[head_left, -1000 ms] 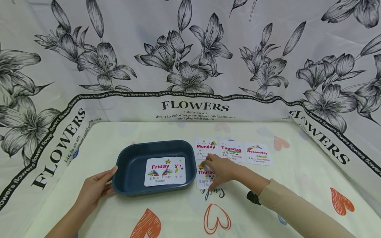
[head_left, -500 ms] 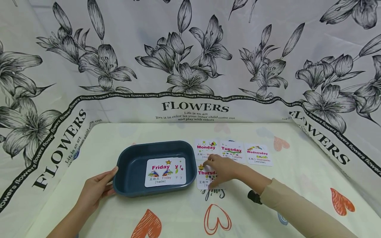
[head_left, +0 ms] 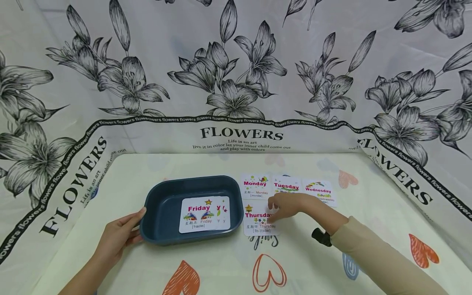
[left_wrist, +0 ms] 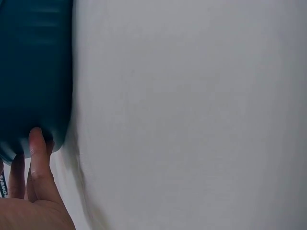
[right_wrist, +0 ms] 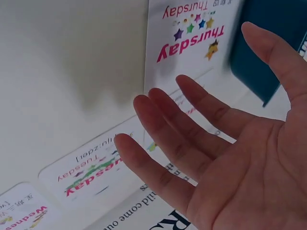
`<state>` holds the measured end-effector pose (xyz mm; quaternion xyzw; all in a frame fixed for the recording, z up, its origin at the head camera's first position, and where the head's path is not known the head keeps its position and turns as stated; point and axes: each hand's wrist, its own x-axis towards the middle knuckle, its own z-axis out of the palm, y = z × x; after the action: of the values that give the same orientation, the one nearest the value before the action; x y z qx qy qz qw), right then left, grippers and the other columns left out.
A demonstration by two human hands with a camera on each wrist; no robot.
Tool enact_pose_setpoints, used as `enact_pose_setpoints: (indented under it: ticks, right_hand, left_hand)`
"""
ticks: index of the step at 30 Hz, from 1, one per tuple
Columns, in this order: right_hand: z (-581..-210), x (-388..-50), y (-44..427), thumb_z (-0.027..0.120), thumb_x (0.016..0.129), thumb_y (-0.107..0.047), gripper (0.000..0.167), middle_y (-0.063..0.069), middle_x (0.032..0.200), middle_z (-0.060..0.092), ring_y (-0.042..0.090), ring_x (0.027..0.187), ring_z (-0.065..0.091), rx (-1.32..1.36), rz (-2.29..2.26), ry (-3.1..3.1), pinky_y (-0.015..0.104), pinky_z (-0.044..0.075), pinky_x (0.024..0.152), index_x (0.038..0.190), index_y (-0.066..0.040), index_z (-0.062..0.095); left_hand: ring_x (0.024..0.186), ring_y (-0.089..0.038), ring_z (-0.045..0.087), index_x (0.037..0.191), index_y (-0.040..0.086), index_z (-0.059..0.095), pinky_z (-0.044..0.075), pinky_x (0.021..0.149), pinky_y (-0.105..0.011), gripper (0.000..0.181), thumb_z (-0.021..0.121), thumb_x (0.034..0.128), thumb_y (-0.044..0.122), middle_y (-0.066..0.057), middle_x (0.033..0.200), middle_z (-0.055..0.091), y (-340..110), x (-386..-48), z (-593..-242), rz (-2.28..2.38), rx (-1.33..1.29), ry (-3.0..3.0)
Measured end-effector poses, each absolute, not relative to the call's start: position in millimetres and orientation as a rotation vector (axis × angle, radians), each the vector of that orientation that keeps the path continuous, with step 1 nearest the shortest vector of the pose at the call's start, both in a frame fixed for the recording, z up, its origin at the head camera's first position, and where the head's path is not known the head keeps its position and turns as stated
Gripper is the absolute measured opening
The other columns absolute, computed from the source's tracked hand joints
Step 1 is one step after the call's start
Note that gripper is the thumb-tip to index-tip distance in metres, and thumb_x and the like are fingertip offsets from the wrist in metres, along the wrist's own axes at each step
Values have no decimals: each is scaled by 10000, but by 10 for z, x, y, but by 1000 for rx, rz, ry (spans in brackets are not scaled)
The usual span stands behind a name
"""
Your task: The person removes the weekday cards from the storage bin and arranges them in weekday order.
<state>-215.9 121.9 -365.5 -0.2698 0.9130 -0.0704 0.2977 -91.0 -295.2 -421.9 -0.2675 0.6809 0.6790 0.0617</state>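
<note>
The left hand (head_left: 117, 234) grips the left end of a dark blue tray (head_left: 160, 209), thumb near the rim and fingers lower on the outside wall. In the left wrist view its fingers (left_wrist: 39, 158) touch that wall. A Friday card (head_left: 199, 219) lies in the tray, overlapping another card whose word is mostly covered. Over the right edge of the Thursday card (head_left: 254, 225) hovers the right hand (head_left: 285, 206), its fingers spread and loosely bent, with nothing between them in the right wrist view. The Thursday card lies against the tray's right side.
Behind Thursday, a row holds the Monday card (head_left: 254, 190), the Tuesday card (head_left: 285, 184), partly hidden by the right hand, and the Wednesday card (head_left: 318, 188). A pale tablecloth with hearts (head_left: 269, 273) covers the table. A flower-printed curtain (head_left: 236, 135) stands behind.
The right hand has moved right and off the Thursday card, which stays in place with its whole word now showing. The left hand and tray are unchanged.
</note>
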Motion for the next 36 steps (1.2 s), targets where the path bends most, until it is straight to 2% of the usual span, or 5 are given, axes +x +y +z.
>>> enact_pose_setpoints:
  ticks: [11, 16, 19, 26, 36]
  right_hand:
    - [-3625, -2163, 1258, 701, 796, -360, 337, 42, 944, 562, 182, 839, 494, -680, -165, 2411, 360, 442, 716, 993, -111, 587]
    - [-3636, -2185, 1245, 723, 763, -379, 372, 49, 981, 567, 186, 871, 502, -693, -132, 2403, 379, 450, 745, 1002, -133, 577]
    - [-3629, -2201, 1218, 726, 759, -380, 378, 55, 995, 572, 192, 875, 508, -700, -117, 2399, 387, 454, 761, 1006, -138, 575]
    - [-3578, -2245, 1108, 721, 768, -380, 410, 78, 1049, 577, 208, 911, 515, -720, -95, 2386, 402, 456, 800, 1034, -104, 578]
    - [-3323, -2271, 875, 697, 781, -423, 485, 95, 1123, 582, 193, 970, 529, -808, -80, 2361, 385, 475, 843, 1109, -82, 594]
  left_hand:
    - [699, -59, 675, 933, 240, 645, 557, 641, -241, 239, 666, 812, 445, 143, 773, 660, -2958, -903, -4233, 2063, -799, 2052]
    - [703, -63, 676, 946, 232, 648, 557, 644, -240, 252, 663, 814, 446, 137, 777, 665, -2969, -900, -4250, 2071, -800, 2042]
    - [703, -62, 676, 887, 264, 644, 557, 641, -240, 195, 661, 816, 444, 139, 776, 665, -2974, -904, -4258, 2076, -795, 2041]
    - [704, -61, 676, 881, 269, 647, 557, 640, -241, 191, 665, 813, 447, 143, 774, 666, -2970, -903, -4256, 2080, -788, 2042]
    - [715, -60, 676, 829, 293, 617, 556, 648, -239, 141, 657, 827, 428, 148, 788, 665, -2954, -896, -4235, 2103, -753, 2017]
